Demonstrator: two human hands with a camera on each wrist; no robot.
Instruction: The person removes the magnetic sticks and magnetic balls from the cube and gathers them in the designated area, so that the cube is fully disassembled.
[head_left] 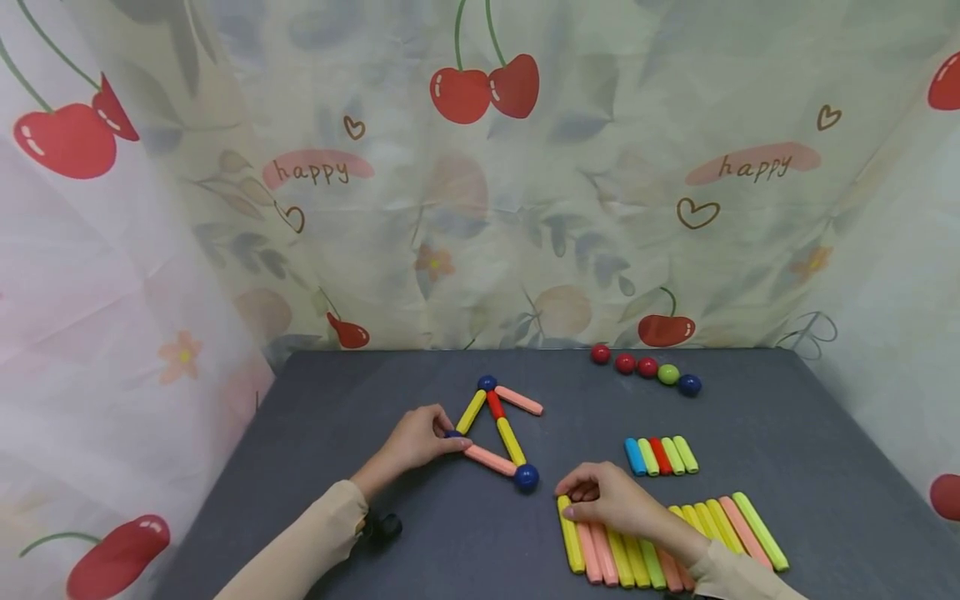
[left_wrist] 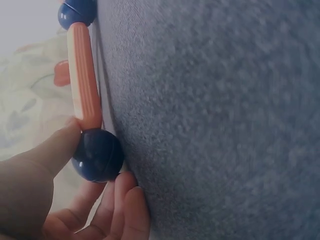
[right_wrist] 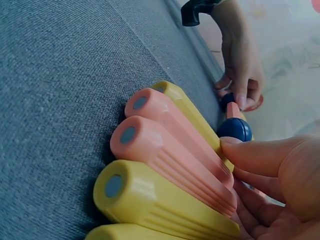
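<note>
My left hand (head_left: 422,435) pinches a dark blue ball (left_wrist: 98,156) between thumb and fingers, at the left corner of a flat triangle of magnetic sticks. From that ball a pink stick (head_left: 489,460) runs to a larger-looking blue ball (head_left: 527,477). A yellow stick (head_left: 471,412) leads up to the top blue ball (head_left: 487,383). The right side joins a short red stick (head_left: 496,405) and a yellow one (head_left: 512,442); another pink stick (head_left: 519,401) branches off the top. My right hand (head_left: 618,504) pinches the upper end of the leftmost yellow stick (head_left: 572,542) in a row.
The row continues rightward with pink, yellow and green sticks (head_left: 761,531), partly hidden by my right arm. Behind it lie several short sticks (head_left: 662,457). Red, green and blue balls (head_left: 689,385) line the back of the grey table (head_left: 337,392), before a cherry-print curtain (head_left: 480,208).
</note>
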